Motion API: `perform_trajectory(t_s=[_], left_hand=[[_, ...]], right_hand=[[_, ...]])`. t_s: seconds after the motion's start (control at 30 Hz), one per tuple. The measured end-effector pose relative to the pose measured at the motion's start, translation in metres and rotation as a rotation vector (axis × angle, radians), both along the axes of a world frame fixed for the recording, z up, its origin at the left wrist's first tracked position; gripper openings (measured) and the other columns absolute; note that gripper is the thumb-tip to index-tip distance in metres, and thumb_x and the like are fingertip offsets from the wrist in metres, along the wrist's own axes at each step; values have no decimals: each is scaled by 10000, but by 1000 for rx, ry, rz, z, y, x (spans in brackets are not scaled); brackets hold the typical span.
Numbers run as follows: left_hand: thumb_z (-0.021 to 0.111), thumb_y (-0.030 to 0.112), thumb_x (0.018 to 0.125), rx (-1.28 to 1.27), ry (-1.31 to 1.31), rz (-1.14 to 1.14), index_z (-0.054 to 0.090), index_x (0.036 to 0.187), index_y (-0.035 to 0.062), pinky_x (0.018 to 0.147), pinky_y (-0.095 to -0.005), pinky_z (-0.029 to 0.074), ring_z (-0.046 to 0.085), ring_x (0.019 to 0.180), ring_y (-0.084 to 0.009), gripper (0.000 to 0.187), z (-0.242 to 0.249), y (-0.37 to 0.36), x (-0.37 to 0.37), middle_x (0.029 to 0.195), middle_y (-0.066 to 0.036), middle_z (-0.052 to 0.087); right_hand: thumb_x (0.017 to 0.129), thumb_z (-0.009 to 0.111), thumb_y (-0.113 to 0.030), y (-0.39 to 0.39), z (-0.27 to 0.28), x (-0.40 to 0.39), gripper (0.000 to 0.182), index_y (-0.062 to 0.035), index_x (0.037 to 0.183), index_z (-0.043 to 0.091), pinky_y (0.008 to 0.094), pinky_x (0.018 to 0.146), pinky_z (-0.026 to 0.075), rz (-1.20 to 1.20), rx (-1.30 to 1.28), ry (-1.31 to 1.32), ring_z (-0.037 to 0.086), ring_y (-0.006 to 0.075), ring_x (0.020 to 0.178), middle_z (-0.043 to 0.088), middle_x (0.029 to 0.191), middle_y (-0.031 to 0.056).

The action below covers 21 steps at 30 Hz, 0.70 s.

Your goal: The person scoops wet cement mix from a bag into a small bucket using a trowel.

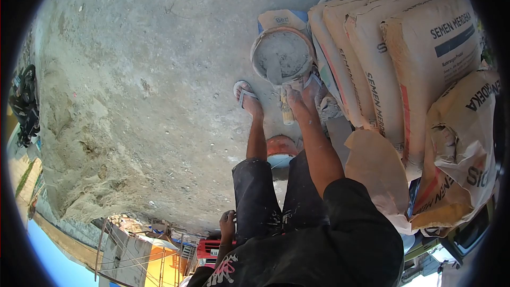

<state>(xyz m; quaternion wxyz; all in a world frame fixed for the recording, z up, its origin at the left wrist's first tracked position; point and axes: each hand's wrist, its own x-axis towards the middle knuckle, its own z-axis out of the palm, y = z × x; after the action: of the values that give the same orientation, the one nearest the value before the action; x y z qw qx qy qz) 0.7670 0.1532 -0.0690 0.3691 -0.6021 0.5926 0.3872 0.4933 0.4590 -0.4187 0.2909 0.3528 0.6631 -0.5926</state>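
My right hand (295,99) is closed on a trowel with a pale yellowish handle (287,113). The handle sticks out below my fingers. The grey trowel blade (273,69) lies over the near rim, in the wet grey cement mix. This mix (289,53) fills much of a round bucket (255,66) that stands on the ground just beyond my feet. Beside my left thigh hangs my left hand (227,224), its fingers curled, with nothing visible in them.
Several full cement bags (396,64) stand stacked to the right of the bucket. A torn, opened bag (451,149) lies nearer me. Between my legs sits a reddish bucket (281,149). Another bag (281,19) is behind the mix. Rough concrete ground (143,85) stretches left.
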Motion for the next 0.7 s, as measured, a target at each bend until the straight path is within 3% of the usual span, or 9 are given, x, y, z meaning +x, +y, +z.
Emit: perform_trajectory(t_s=[0.2,0.23,0.3,0.33,0.4,0.47,0.57,0.67,0.7], left_hand=[[485,228,880,20,20,-98,564,981,-43,669,-301,489,599,806,-205,300,-2,7,1,885,-135,612],[485,230,877,14,25,-78,568,977,-44,657,-294,481,597,794,-199,303,-4,5,6,883,-130,614],[486,233,875,14,42,-66,571,972,-45,646,-286,474,595,782,-193,306,-7,0,10,880,-125,617],[486,235,871,-12,61,-76,577,958,-46,646,-284,465,592,777,-189,308,-8,-2,8,874,-124,619],[487,238,867,-22,116,-107,584,944,-48,647,-282,455,589,771,-184,311,-10,-6,-3,869,-123,621],[500,240,860,-27,218,-159,590,917,-58,645,-294,439,568,733,-183,316,-16,-10,-30,824,-122,616],[511,241,853,-22,218,-127,591,890,-71,643,-306,427,538,699,-181,324,-7,5,-115,773,-119,600],[517,241,851,-28,398,-492,588,890,-76,645,-317,429,534,701,-191,327,-45,-11,-168,777,-124,601],[517,241,851,-2,431,-548,588,890,-76,645,-317,429,534,701,-191,327,-45,-10,-194,777,-124,601]], right_hand=[[852,475,-286,-11,99,-43,396,13,1112,480,310,745,410,-200,-248,-591,525,239,863,563,913,117],[852,475,-286,-12,118,-41,396,13,1112,480,310,745,410,-206,-245,-591,525,239,863,563,913,117],[857,451,-298,-13,157,-34,383,13,1074,508,323,697,426,207,310,53,548,247,768,579,834,125],[857,451,-298,-10,166,-31,383,13,1074,508,323,697,426,199,315,67,548,247,768,579,834,125],[855,450,-305,-1,178,-23,365,22,982,551,355,675,435,223,0,-95,558,246,721,586,782,137],[846,461,-302,6,196,2,335,10,875,577,385,648,438,343,67,-3,571,301,702,591,783,161],[838,481,-290,28,304,19,290,-14,867,563,411,631,429,428,272,309,552,375,705,581,774,184],[807,535,-252,53,399,52,232,-25,849,524,448,614,460,481,486,393,568,376,712,554,767,188],[792,558,-261,63,432,63,251,-18,848,521,443,605,459,355,530,366,568,373,699,552,765,185]])
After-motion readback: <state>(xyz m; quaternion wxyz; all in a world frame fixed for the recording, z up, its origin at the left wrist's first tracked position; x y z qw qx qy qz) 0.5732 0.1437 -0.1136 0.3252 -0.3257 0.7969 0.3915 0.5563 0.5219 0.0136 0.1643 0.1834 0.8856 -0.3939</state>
